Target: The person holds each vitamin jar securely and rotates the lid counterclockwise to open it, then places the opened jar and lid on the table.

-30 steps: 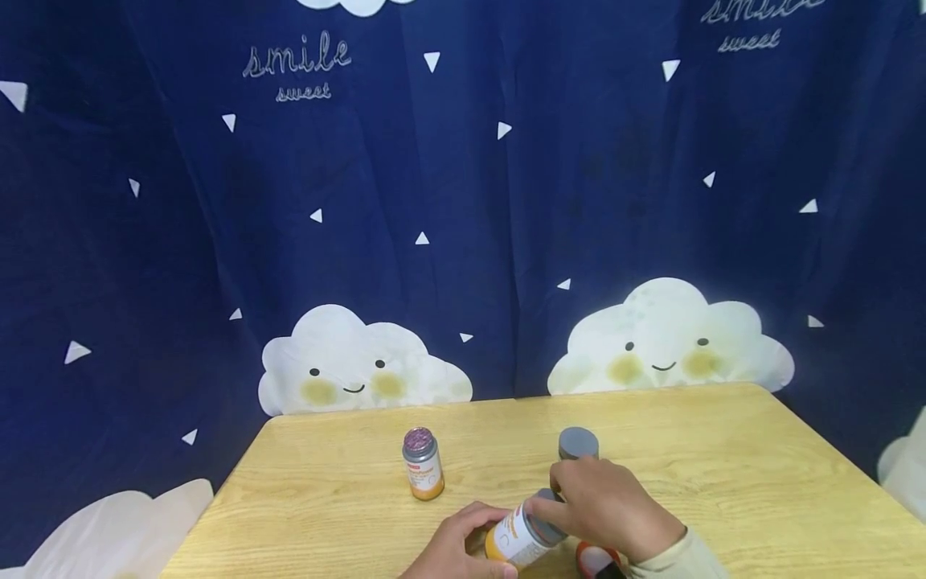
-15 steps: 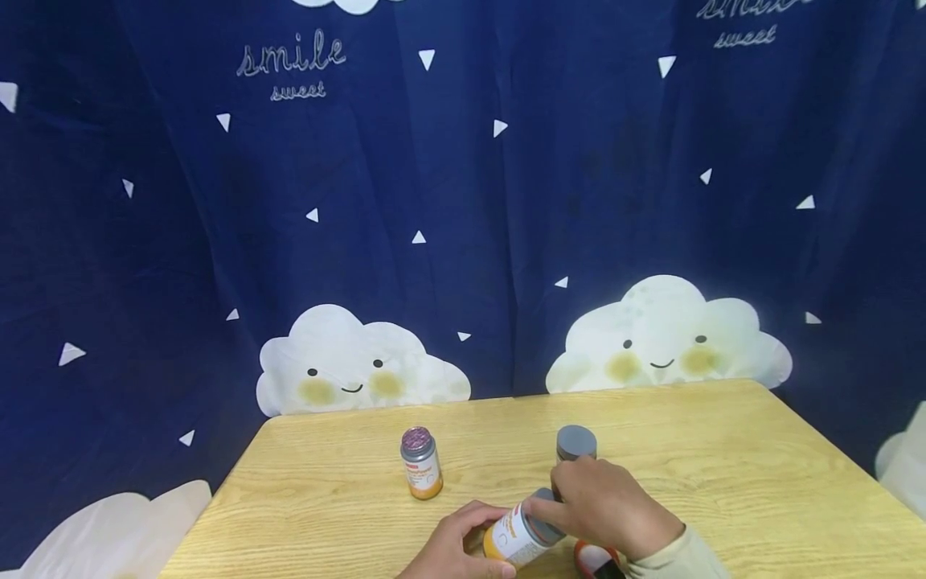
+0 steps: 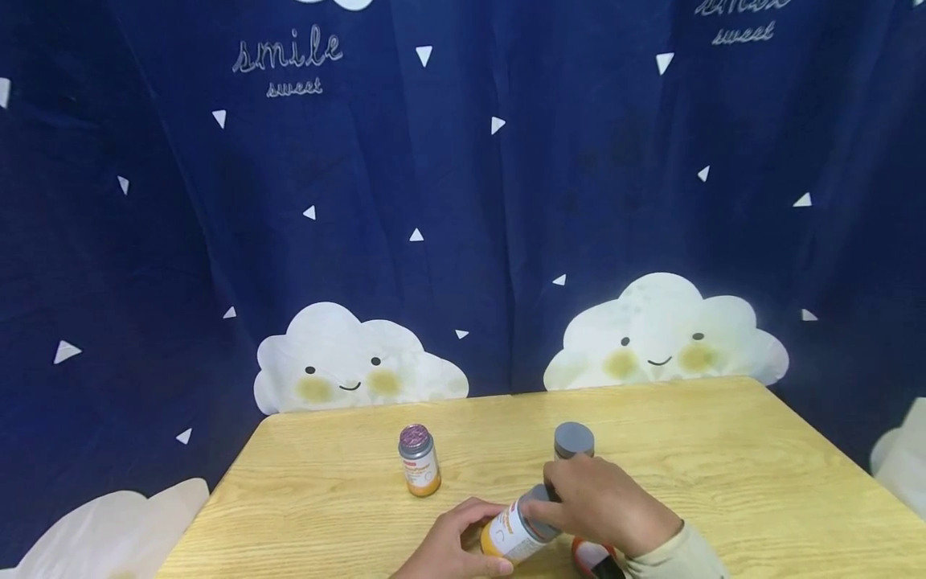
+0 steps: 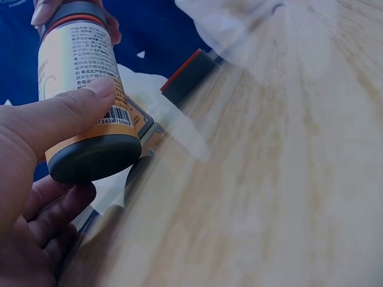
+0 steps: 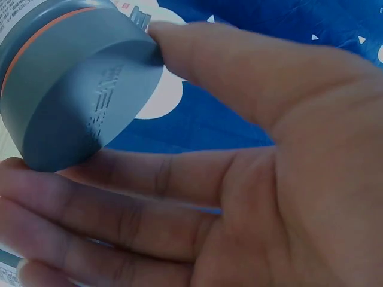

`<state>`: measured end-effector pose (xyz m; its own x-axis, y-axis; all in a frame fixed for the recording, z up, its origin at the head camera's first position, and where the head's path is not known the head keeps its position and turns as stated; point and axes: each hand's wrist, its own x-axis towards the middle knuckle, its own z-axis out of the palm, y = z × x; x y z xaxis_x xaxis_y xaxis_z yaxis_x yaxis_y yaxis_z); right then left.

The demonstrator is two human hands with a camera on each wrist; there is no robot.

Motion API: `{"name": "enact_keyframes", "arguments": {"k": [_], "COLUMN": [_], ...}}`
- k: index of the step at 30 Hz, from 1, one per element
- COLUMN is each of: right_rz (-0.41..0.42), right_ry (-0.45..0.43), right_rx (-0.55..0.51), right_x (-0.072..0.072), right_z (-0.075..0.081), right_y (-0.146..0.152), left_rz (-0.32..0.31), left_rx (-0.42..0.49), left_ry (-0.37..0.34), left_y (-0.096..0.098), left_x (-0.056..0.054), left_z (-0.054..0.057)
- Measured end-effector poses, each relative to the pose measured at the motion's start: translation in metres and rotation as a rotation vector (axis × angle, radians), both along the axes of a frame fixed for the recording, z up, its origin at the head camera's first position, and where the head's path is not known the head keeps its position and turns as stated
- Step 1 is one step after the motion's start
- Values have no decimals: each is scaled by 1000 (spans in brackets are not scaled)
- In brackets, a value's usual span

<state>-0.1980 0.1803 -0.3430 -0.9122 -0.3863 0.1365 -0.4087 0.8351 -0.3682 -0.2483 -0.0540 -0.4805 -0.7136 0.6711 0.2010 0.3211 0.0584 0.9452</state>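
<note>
My left hand (image 3: 456, 543) grips a tilted supplement bottle (image 3: 510, 532) low on its body. Its label is white above and orange below, and the left wrist view shows its barcode and dark base (image 4: 96, 158). At the upper end, my right hand (image 3: 611, 503) pinches the grey screw cap (image 5: 78, 101) between thumb and fingers. An orange ring shows just under that cap. To the left, a similar bottle (image 3: 419, 470) stands upright without a cap, its mouth showing a purplish, shiny top. Behind my right hand stands another grey-capped bottle (image 3: 575, 439), its lower part hidden.
A round red-rimmed piece with a pale middle (image 3: 592, 555) lies by my right wrist, partly covered. In the left wrist view a grey cap with an orange-red edge (image 4: 188, 76) is on the wooden table (image 3: 325, 482). A blue cloud-printed curtain (image 3: 463, 201) hangs behind.
The whole head view has shifted slightly. Both hands keep their hold on the tilted bottle and its cap, with little visible movement.
</note>
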Motion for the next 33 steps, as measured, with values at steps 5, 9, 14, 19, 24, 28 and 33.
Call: {"name": "enact_keyframes", "arguments": {"k": [5, 9, 14, 19, 24, 28, 33], "right_rz": [97, 136, 144, 100, 3, -36, -46], "right_ry": [-37, -49, -58, -44, -46, 2, 35], "right_rx": [-23, -21, -33, -51, -46, -13, 7], "right_x": [-3, -4, -3, 1, 2, 1, 2], "right_z": [2, 3, 5, 5, 6, 5, 3], "right_y": [4, 2, 2, 3, 2, 1, 2], "left_rz": [-9, 1, 20, 17, 3, 10, 0], "left_rx": [19, 14, -6, -11, -4, -11, -4], "left_ry": [-30, -14, -1, 22, -4, -6, -27], "left_y": [0, 0, 0, 0, 0, 0, 1], "left_x": [0, 0, -1, -2, -1, -1, -2], "left_z": [-1, -2, -2, -1, 0, 0, 0]}}
